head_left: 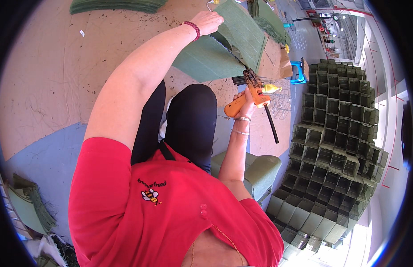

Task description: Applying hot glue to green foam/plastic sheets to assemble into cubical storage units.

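Note:
Out in front, my left hand (pixel 207 22) pinches the edge of a green fabric panel (pixel 239 29) that is folded up at an angle. A second part of the green fabric (pixel 211 60) spreads below it, with a dark gap between the two. My right hand (pixel 247 106) is wrapped round an orange glue gun (pixel 258 95), its nozzle end crusted with dark glue. From the gun's back sticks a black glue stick (pixel 271 124). The nozzle lies close to the fabric's lower corner; whether it touches, I cannot tell.
Green fabric stacks lie at the top (pixel 119 4), the upper right (pixel 268 18) and the lower left (pixel 30 202). Many green open boxes (pixel 331 133) are piled at the right. A blue stool (pixel 298 73), a yellow bottle (pixel 271 88) and a wire rack (pixel 280 104) stand nearby.

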The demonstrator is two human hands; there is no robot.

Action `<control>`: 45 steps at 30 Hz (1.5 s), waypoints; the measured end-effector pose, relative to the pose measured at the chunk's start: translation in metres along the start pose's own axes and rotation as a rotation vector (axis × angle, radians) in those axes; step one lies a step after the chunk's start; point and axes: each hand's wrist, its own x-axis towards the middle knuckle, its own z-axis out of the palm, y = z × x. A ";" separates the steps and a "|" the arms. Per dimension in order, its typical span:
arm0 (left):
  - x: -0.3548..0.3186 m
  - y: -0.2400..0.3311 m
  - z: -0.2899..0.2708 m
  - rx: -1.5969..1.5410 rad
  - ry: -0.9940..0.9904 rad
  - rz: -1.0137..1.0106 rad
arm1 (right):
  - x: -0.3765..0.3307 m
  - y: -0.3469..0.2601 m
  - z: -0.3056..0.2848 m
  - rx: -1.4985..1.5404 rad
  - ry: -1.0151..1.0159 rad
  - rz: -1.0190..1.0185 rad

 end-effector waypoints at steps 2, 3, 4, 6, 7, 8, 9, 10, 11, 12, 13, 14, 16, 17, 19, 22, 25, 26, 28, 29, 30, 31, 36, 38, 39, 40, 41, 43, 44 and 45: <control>0.002 0.002 -0.001 0.005 -0.020 -0.007 | 0.003 0.002 -0.004 -0.005 -0.021 0.010; 0.001 0.001 0.000 0.006 -0.020 -0.009 | 0.002 0.002 -0.001 -0.005 -0.023 0.012; 0.000 0.000 0.000 -0.004 -0.016 -0.008 | 0.000 0.002 0.001 -0.010 -0.026 0.014; 0.000 -0.001 -0.001 -0.016 -0.012 -0.006 | -0.004 0.000 0.007 -0.017 -0.029 0.015; 0.000 0.000 -0.001 -0.014 -0.021 -0.008 | -0.007 -0.002 0.011 -0.038 -0.024 -0.008; 0.000 0.000 -0.002 -0.011 -0.030 -0.011 | -0.008 -0.002 0.013 -0.059 -0.019 -0.031; 0.001 0.000 -0.001 -0.010 -0.030 -0.010 | -0.007 -0.002 0.013 -0.058 -0.020 -0.031; 0.001 0.000 -0.001 -0.010 -0.019 0.002 | -0.006 -0.001 0.012 -0.060 -0.031 -0.021; 0.001 0.000 0.000 -0.010 -0.008 0.013 | -0.005 0.000 0.011 -0.062 -0.043 -0.011; 0.001 0.000 -0.001 -0.012 -0.007 0.014 | -0.004 0.001 0.010 -0.063 -0.041 -0.012; 0.002 0.001 -0.001 -0.016 -0.012 0.013 | -0.003 0.002 0.009 -0.066 -0.050 -0.014; 0.002 0.002 -0.001 -0.020 -0.016 0.011 | -0.002 0.002 0.008 -0.068 -0.059 -0.015; 0.000 -0.001 0.000 -0.026 0.007 0.020 | -0.001 0.004 0.009 -0.063 -0.062 -0.009; -0.001 -0.002 0.000 -0.033 0.030 0.031 | -0.001 0.005 0.009 -0.057 -0.063 -0.003; -0.001 0.001 0.000 -0.028 0.026 0.026 | -0.001 0.005 0.008 -0.067 -0.061 -0.010; 0.000 0.003 -0.001 -0.016 0.024 0.026 | -0.002 0.007 0.008 -0.066 -0.065 -0.013; 0.001 0.002 0.000 -0.005 0.003 0.016 | -0.003 0.007 0.010 -0.060 -0.071 -0.013; 0.001 0.001 0.000 -0.002 -0.018 0.001 | -0.004 0.007 0.011 -0.064 -0.074 -0.018; -0.001 0.002 0.002 -0.019 0.017 0.010 | -0.006 0.005 0.014 -0.072 -0.060 -0.003; -0.002 0.002 0.003 -0.036 0.053 0.018 | -0.006 0.004 0.015 -0.081 -0.047 0.011; -0.001 0.002 0.002 -0.036 0.054 0.019 | -0.005 0.004 0.014 -0.080 -0.047 0.010; -0.001 0.002 0.002 -0.025 0.038 0.009 | -0.004 0.005 0.014 -0.081 -0.052 0.011; -0.002 -0.001 0.000 -0.007 -0.001 0.011 | -0.002 0.002 0.011 -0.061 -0.065 -0.020; -0.005 -0.007 0.003 -0.049 0.051 0.040 | -0.003 -0.001 0.009 -0.039 -0.012 -0.008; -0.004 -0.007 0.002 -0.051 0.052 0.041 | -0.002 -0.003 0.006 -0.065 -0.008 0.002; -0.004 -0.007 0.002 -0.049 0.041 0.034 | -0.002 -0.003 0.003 -0.066 -0.006 0.001; -0.004 -0.007 0.002 -0.048 0.030 0.026 | -0.002 -0.003 0.002 -0.072 0.009 -0.007; -0.003 -0.008 0.003 -0.035 0.024 0.017 | -0.001 -0.005 -0.002 -0.081 0.025 -0.014; -0.002 -0.008 0.004 -0.019 0.018 0.008 | 0.001 -0.004 -0.005 -0.070 0.033 -0.006; -0.002 -0.009 0.004 -0.020 0.018 0.008 | 0.003 -0.004 -0.007 -0.058 0.040 0.002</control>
